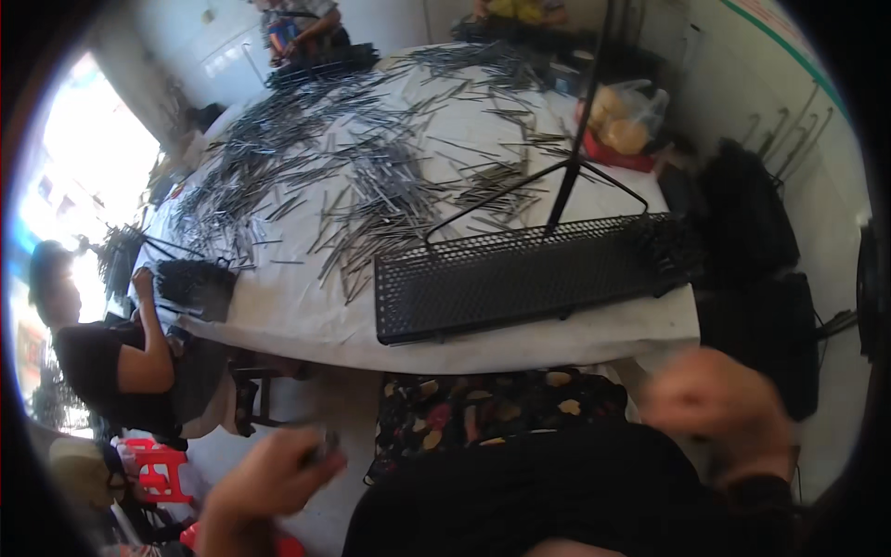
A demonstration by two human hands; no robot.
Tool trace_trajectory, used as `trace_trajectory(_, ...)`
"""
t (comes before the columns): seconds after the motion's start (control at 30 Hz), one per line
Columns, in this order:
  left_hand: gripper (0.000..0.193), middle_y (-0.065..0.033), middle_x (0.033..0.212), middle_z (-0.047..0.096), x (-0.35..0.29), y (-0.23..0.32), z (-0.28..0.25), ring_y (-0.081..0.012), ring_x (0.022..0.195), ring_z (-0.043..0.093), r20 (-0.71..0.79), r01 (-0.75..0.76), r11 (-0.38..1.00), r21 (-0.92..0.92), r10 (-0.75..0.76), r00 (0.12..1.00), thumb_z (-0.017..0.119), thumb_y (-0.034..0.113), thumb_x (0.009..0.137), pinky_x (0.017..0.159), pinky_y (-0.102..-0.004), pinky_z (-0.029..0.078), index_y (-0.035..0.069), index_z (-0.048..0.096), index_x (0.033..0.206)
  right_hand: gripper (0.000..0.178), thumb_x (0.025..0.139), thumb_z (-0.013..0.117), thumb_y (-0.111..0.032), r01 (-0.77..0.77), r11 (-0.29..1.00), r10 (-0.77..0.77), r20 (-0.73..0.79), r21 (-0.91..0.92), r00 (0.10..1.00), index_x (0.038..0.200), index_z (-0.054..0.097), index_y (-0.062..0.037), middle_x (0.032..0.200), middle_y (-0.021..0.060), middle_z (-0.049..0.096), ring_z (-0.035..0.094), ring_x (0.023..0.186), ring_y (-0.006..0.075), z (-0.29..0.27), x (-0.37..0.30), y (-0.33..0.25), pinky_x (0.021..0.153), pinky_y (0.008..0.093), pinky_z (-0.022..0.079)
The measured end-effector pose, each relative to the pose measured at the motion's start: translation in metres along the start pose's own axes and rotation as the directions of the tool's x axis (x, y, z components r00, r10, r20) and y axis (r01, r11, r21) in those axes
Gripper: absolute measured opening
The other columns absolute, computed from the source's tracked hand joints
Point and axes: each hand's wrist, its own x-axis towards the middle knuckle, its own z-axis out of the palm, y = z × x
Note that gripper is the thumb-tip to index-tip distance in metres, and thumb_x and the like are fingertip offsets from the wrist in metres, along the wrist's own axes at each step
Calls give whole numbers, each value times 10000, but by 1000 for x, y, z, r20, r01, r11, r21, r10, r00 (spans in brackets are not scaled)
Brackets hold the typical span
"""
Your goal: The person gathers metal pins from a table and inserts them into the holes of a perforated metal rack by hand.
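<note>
Low at the left, my left hand is raised off the table's near edge with its fingers curled together. A small dark thing seems to show at its fingertips, too blurred to name. My right hand is on the right, just past the table's near corner; motion smears its fingers. Between and beyond both hands, a long black perforated metal tray with an upright handle rests on the table, touched by neither hand. Several dark small pieces fill its right end. Behind it lie loose thin metal strips.
A white cloth covers the table. At the left a seated co-worker has a hand at another black tray. Two more people are at the far side. A bag of round yellowish things stands at the right, and red stools are lower left.
</note>
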Motion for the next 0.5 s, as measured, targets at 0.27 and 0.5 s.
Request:
trace_trajectory(0.27,373,61,515,254,327,-18,-89,-80,383,195,-297,-257,177,-950,-266,917,452,332,985,351,-255,132,178,355,660,310,877,524,-242,205,710,245,-510,673,824,631,490,-56,511,77,413,351,355,193,-33,419,6,336,357,280)
trace_trajectory(0.5,242,-38,579,451,421,15,-193,-212,410,415,-482,-440,253,-862,-134,866,445,354,961,367,-351,297,165,483,815,163,736,582,-144,-169,729,-501,-685,-663,529,618,638,-47,757,224,646,646,714,394,-154,487,5,626,491,501)
